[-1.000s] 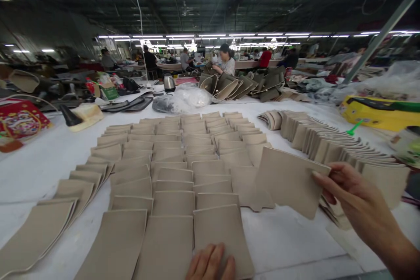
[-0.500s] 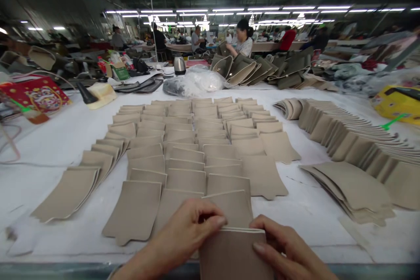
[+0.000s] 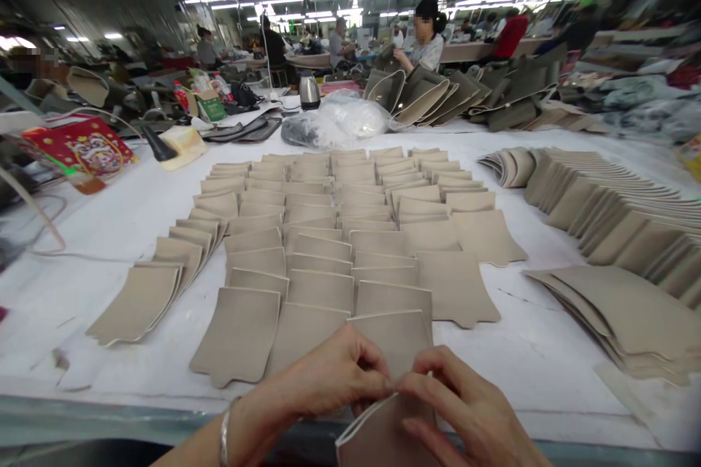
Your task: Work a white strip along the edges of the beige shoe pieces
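Note:
At the table's near edge, a taupe leather-like panel (image 3: 377, 438) is held between both hands, its pale upper edge showing two layers side by side. My left hand (image 3: 342, 368) pinches the top edge with thumb and forefinger. My right hand (image 3: 460, 401) grips the same panel from the right, fingers bent over the top and thumb on the near face. The panel's lower part runs out of view. Just beyond the hands lie rows of overlapping taupe panels (image 3: 318, 288), several with a small tab at the lower edge.
A fanned stack (image 3: 136, 299) lies left; a loose pile (image 3: 618, 306) and a long leaning row (image 3: 602, 211) stand right. Farther back are a red box (image 3: 82, 142), a brush-like tool (image 3: 172, 146), a kettle (image 3: 309, 93), clear plastic (image 3: 345, 120) and dark bag pieces (image 3: 421, 98). Another person (image 3: 427, 40) works behind.
The view has shifted left and tipped down a little. My hands have drawn closer together along the top edge, and the panel has turned, with its layered edge now slanting.

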Action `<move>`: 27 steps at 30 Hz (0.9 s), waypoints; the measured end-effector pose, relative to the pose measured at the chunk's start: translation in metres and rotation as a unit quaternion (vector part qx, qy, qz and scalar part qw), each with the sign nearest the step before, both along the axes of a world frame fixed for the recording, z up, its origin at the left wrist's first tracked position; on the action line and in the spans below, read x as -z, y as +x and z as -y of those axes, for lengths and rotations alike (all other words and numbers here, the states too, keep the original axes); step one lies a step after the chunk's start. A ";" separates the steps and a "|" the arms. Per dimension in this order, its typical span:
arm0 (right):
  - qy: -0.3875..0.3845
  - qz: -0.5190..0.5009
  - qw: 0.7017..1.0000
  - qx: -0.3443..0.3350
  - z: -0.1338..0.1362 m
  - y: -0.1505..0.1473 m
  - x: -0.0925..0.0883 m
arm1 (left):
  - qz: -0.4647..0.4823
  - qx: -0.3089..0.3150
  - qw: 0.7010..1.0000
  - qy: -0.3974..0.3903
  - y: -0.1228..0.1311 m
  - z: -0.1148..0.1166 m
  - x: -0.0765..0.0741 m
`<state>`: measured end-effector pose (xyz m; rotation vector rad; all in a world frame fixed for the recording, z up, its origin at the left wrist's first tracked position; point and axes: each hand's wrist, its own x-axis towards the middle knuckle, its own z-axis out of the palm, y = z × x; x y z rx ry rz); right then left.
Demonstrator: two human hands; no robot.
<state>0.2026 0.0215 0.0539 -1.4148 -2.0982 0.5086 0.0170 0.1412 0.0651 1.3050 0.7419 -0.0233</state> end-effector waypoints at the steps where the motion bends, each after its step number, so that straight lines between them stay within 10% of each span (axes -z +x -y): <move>1: 0.005 0.007 1.000 -0.004 -0.001 -0.002 0.000 | 0.003 -0.004 1.000 -0.002 0.001 0.001 0.001; 27: 0.152 0.084 0.984 -0.030 -0.020 -0.015 -0.001 | 0.009 0.020 0.996 0.088 -0.001 -0.002 0.010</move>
